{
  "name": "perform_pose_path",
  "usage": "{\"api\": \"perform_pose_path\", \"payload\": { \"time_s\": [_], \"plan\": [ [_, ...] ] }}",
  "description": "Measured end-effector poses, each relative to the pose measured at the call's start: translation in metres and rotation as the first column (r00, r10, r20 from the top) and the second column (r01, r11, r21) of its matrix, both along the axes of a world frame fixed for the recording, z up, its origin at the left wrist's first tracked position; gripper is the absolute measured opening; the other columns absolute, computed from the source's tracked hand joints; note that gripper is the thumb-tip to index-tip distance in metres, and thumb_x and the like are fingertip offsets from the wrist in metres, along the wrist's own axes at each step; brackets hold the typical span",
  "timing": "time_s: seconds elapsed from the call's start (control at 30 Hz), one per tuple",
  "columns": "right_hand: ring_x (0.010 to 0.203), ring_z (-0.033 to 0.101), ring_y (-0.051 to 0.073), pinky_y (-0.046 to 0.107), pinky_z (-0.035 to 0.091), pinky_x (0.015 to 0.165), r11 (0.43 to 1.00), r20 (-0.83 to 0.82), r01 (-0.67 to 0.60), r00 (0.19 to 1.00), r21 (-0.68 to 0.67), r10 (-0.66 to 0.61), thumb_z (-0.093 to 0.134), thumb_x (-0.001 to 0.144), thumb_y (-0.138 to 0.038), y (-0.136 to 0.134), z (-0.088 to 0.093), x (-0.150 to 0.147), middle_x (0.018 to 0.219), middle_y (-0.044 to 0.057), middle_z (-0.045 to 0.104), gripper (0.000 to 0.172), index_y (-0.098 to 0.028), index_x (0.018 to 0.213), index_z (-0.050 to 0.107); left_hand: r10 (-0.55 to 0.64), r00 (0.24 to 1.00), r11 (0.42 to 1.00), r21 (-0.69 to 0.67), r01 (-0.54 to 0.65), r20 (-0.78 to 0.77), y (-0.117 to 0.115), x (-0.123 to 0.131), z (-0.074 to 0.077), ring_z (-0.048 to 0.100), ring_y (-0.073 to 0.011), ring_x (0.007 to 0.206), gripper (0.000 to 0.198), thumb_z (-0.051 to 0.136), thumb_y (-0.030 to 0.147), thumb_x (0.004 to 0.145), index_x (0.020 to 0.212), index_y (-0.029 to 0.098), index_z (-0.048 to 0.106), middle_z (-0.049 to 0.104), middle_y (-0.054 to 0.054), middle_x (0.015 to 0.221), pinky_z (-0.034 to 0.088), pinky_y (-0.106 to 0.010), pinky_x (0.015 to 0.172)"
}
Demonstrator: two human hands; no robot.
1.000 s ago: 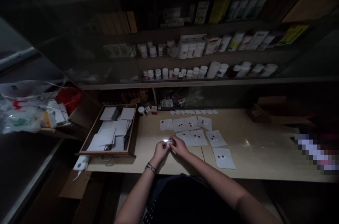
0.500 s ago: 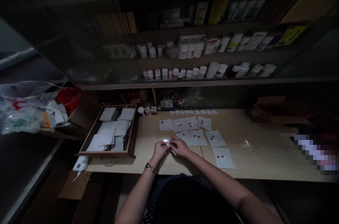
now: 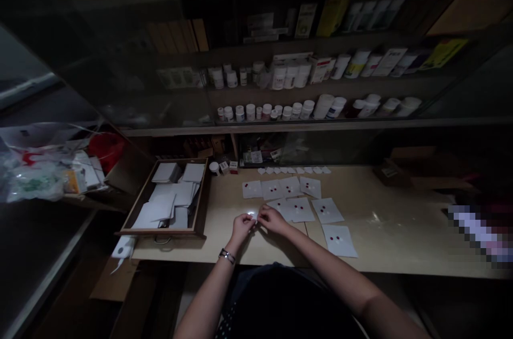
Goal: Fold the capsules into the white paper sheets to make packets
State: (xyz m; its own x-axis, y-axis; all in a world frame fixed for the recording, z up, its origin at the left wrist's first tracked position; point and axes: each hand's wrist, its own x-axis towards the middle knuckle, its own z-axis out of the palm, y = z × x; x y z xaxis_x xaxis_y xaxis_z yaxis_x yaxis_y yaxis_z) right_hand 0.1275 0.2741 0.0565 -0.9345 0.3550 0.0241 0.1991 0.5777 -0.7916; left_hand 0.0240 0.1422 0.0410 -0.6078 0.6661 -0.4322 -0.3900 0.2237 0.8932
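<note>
My left hand [image 3: 242, 228], with a bracelet at the wrist, and my right hand [image 3: 273, 220] meet over the wooden counter. Fingertips of both are pinched together on a small white folded paper packet [image 3: 254, 221], mostly covered by the fingers. Beyond and to the right of my hands lie several flat white paper squares [image 3: 329, 203]. Red pills [image 3: 337, 238] and small whitish pieces rest on them. My right hand partly overlaps the nearest square. Further back, a row of small folded white packets [image 3: 286, 170] runs along the counter.
Left of my hands, a wooden drawer [image 3: 205, 194] holds stacks of white paper. A white jar [image 3: 215, 168] and small boxes stand behind it. Shelves of medicine bottles [image 3: 290, 76] rise at the back. An open cardboard box [image 3: 411, 160] sits at the right.
The fingertips have shifted slightly around the small packet, and less of it shows between them. The papers and pills lie as before; the whole view has moved a little.
</note>
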Motion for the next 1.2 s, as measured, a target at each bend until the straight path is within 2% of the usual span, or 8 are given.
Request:
{"api": "perform_pose_path", "payload": {
  "time_s": [0.2,0.4,0.53,0.63,0.73,0.93,1.07,1.2],
  "plan": [
    [0.084,0.055,0.018,0.026,0.041,0.075,0.995,0.044,-0.052,0.998,0.09,0.048,0.051,0.088,-0.017,0.001,-0.002,0.005,0.089,0.006,0.061,0.016,-0.017,0.083,0.066,0.012,0.997,1.0,0.011,-0.011,-0.074,0.001,0.0,-0.001,0.053,-0.0079,0.046,0.033,0.081,0.032,0.056,0.074,0.016,0.058,0.057,0.004,0.059,0.039,-0.018,0.047],
    [0.087,0.053,0.019,0.028,0.041,0.078,0.983,0.07,-0.089,0.994,0.161,0.079,0.049,0.091,-0.019,0.001,-0.003,0.009,0.094,0.007,0.059,0.015,-0.017,0.091,0.064,-0.245,0.907,0.969,-0.046,0.244,-0.342,-0.002,-0.011,0.008,0.058,-0.012,0.061,0.017,0.07,0.03,0.069,0.074,0.015,0.065,0.063,-0.003,0.073,0.044,-0.02,0.054],
    [0.091,0.053,0.019,0.029,0.042,0.081,0.977,0.052,-0.089,0.995,0.195,0.08,0.046,0.092,-0.019,-0.002,0.003,0.008,0.097,0.008,0.058,0.016,-0.018,0.092,0.062,-0.283,0.886,0.958,-0.068,0.278,-0.367,0.001,-0.017,0.012,0.058,-0.0141,0.065,0.016,0.071,0.03,0.068,0.065,0.015,0.067,0.064,-0.004,0.071,0.044,-0.021,0.056],
    [0.095,0.054,0.019,0.031,0.043,0.085,0.992,-0.021,-0.025,0.999,0.125,0.028,0.048,0.089,-0.019,-0.002,0.001,0.006,0.103,0.008,0.058,0.012,-0.019,0.091,0.061,-0.178,0.945,0.983,-0.016,0.181,-0.274,0.005,-0.017,0.013,0.059,-0.0144,0.064,0.017,0.075,0.028,0.062,0.059,0.014,0.065,0.064,-0.004,0.068,0.044,-0.021,0.057],
    [0.085,0.057,0.018,0.029,0.045,0.077,0.985,-0.066,0.116,0.99,-0.126,-0.125,0.054,0.082,-0.019,-0.002,-0.014,-0.002,0.09,0.005,0.061,0.006,-0.019,0.086,0.058,-0.089,0.975,0.996,-0.011,0.089,-0.205,0.009,-0.012,0.009,0.059,-0.0138,0.059,0.021,0.077,0.03,0.059,0.058,0.014,0.063,0.063,-0.003,0.061,0.044,-0.021,0.055],
    [0.048,0.048,0.011,0.022,0.038,0.05,0.683,0.061,0.325,0.923,-0.654,-0.381,0.064,0.061,-0.016,-0.003,-0.05,-0.023,0.054,-0.01,0.048,0.04,-0.02,0.099,0.053,0.022,0.997,0.999,-0.036,-0.025,-0.079,0.013,0.002,-0.005,0.054,-0.0111,0.042,0.031,0.077,0.036,0.062,0.076,0.015,0.059,0.062,0.0,0.054,0.041,-0.02,0.043],
    [0.045,0.048,0.012,0.022,0.038,0.047,0.572,0.106,0.354,0.901,-0.74,-0.42,0.067,0.053,-0.016,-0.005,-0.057,-0.029,0.048,-0.012,0.047,0.048,-0.02,0.1,0.055,0.19,0.98,0.982,-0.014,-0.19,0.065,0.013,0.004,-0.011,0.06,-0.0124,0.046,0.046,0.08,0.029,0.058,0.093,0.015,0.056,0.063,0.001,0.056,0.044,-0.019,0.046],
    [0.043,0.049,0.013,0.023,0.038,0.045,0.508,0.181,0.397,0.888,-0.764,-0.422,0.07,0.053,-0.021,-0.008,-0.061,-0.028,0.047,-0.012,0.047,0.049,-0.019,0.1,0.056,0.241,0.964,0.97,-0.014,-0.241,0.115,0.014,0.005,-0.016,0.06,-0.0121,0.047,0.042,0.082,0.03,0.057,0.086,0.015,0.055,0.06,0.003,0.053,0.045,-0.019,0.047]
  ]
}}
